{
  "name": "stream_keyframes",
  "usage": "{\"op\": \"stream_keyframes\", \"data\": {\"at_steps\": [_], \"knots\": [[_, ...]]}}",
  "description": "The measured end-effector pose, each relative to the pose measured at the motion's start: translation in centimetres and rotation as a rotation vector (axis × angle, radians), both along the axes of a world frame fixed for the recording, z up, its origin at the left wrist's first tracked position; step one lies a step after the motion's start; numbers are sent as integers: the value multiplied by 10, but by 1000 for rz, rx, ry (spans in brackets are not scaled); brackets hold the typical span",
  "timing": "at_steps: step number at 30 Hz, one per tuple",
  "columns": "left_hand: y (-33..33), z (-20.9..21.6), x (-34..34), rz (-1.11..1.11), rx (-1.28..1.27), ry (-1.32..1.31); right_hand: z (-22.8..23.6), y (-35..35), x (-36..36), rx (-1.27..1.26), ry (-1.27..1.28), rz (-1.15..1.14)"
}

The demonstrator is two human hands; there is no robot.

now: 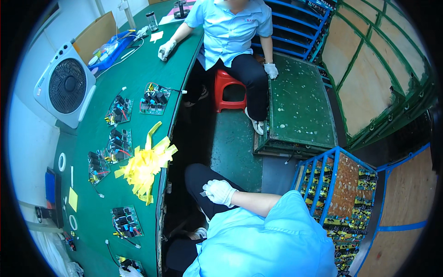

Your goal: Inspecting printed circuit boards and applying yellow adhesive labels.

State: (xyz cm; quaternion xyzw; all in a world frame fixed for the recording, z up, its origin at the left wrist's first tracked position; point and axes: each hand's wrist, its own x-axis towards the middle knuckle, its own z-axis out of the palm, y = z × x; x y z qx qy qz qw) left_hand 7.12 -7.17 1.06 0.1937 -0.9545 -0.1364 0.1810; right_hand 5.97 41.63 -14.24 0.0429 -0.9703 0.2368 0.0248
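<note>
My left hand (131, 272), in a white glove and cut off by the lower edge, is closed on the near side of a circuit board (123, 261) at the bench's near end. My white-gloved right hand (220, 193) is above my thigh, its fingers closed on a small flat grey piece (203, 194) whose kind I cannot make out. Farther up the green bench lies another circuit board (126, 221) with black capacitors and a lead. Beyond it are a heap of yellow tape strips (145, 168) and several similar boards (119, 145).
A co-worker (235, 27) sits on a red stool (230, 92), one gloved hand on the green bench (92, 235), the other on a green cabinet (300, 101). A fan (67, 85) and a blue tray (110, 53) stand left. Blue racks of boards (341, 184) are at right.
</note>
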Motion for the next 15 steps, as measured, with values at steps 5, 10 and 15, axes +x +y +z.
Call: {"op": "stream_keyframes", "data": {"at_steps": [5, 10, 15], "knots": [[3, 0, 0, 5, -53, 39, 1, 0, -1, -7, 6, -21], [-10, -10, 0, -47, -164, 88, 0, 1, -2, -19, 6, -15], [-18, -15, -2, 22, -19, 11, -3, 0, -1, -7, 23, -14]]}}
